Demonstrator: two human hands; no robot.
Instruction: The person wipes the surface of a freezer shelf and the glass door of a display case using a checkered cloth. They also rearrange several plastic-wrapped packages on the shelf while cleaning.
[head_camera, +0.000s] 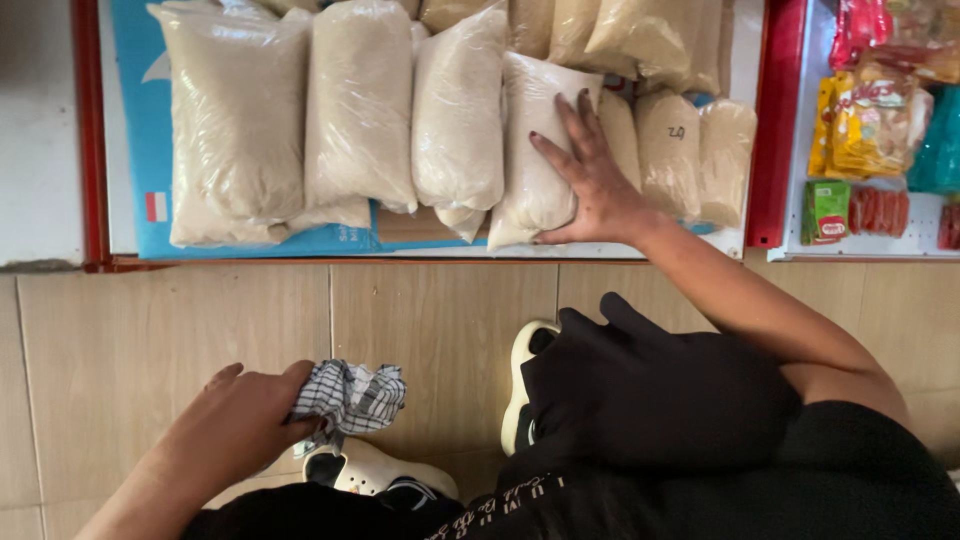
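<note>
Beige floor tiles (440, 320) run across the lower half of the view, meeting a low shelf with a red frame (775, 130) along the top; a blue printed sheet (135, 120) lines the shelf floor, with a small red-and-white patch near its left edge.

Right hand (598, 180) lies flat with fingers spread wide apart, palm pressed on a clear plastic bag of pale grain (535, 150); the thumb hooks around the bag's lower edge, so the hand rests on it rather than clamping it; this bag stands fourth from the left in the row, tilted slightly.

Left hand (235, 425) is down near the floor, fingers curled together around a black-and-white checked cloth (350, 397); the cloth bunches out past the fingertips to the right.

Other bags of the same pale grain (360, 110) stand side by side, touching one another, filling the shelf from left to right; smaller tan bags (690, 150) sit just right of the right hand, one bearing a handwritten mark.

Beyond the red frame, a white shelf (880, 247) holds snack packets: a yellow-orange bundle (870, 120), a small green packet (826, 210), red ones beside it, and a teal one at the edge.

Two cream-and-black shoes (520, 390) show on the tiles below, between dark clothing (660, 400).
</note>
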